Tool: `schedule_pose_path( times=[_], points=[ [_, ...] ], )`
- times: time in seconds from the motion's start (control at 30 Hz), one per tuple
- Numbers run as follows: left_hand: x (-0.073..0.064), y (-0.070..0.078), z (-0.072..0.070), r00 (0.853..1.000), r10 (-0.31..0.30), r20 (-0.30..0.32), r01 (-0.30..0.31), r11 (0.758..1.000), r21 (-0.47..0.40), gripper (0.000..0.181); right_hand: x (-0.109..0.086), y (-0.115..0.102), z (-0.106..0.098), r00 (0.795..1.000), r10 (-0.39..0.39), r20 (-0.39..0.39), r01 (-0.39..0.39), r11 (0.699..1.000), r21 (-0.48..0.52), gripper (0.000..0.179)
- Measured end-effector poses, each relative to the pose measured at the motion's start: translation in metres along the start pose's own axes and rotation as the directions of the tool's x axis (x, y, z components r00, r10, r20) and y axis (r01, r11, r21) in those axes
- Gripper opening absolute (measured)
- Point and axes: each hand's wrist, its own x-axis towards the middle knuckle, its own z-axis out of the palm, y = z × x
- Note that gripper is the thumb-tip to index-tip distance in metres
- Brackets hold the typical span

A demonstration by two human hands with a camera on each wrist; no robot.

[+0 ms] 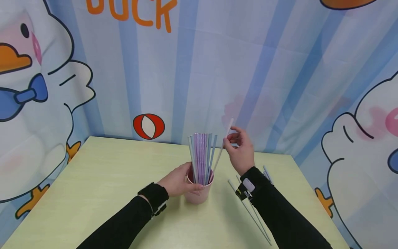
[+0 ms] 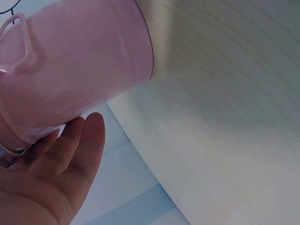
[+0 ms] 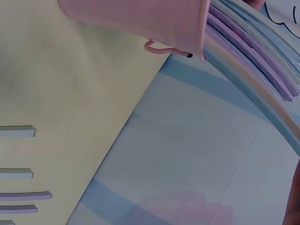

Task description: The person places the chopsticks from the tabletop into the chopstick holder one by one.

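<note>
A pink bucket-like cup point(image 1: 197, 197) with small loop handles stands on the table, filled with several thin straw-like sticks point(image 1: 202, 155) in purple, blue and grey. My left hand point(image 1: 178, 181) holds the cup's left side, thumb across its front and fingers behind; the left wrist view shows those fingers along the pink wall point(image 2: 84, 61). Between thumb and fingertips, my right hand point(image 1: 242, 150) pinches a pale straw-like stick point(image 1: 220, 154). It leans right, its lower end inside the cup's rim. Only a sliver of the right hand point(image 3: 293, 201) enters the right wrist view.
Several more sticks point(image 1: 248, 207) lie on the table point(image 1: 118, 173) beneath my right forearm, grey and purple, with their ends point(image 3: 18, 132) showing in the right wrist view. Behind the table's far edge hangs a striped blue cloth point(image 1: 211, 69) printed with cartoon ducks.
</note>
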Motion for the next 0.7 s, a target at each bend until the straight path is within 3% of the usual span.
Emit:
schedule_pose_path(
  times=[0.47,0.7],
  points=[
    [0.002,-0.004,0.001,1.000,0.010,0.006,-0.009,0.999,-0.032,0.093,-0.021,0.023,0.018,0.989,0.094,0.115,-0.074,0.983,-0.169,0.041],
    [0.002,-0.003,0.000,1.000,0.015,0.004,-0.015,0.999,-0.029,0.093,-0.028,0.027,0.022,0.981,0.138,0.134,-0.111,0.976,-0.189,0.043]
  ],
)
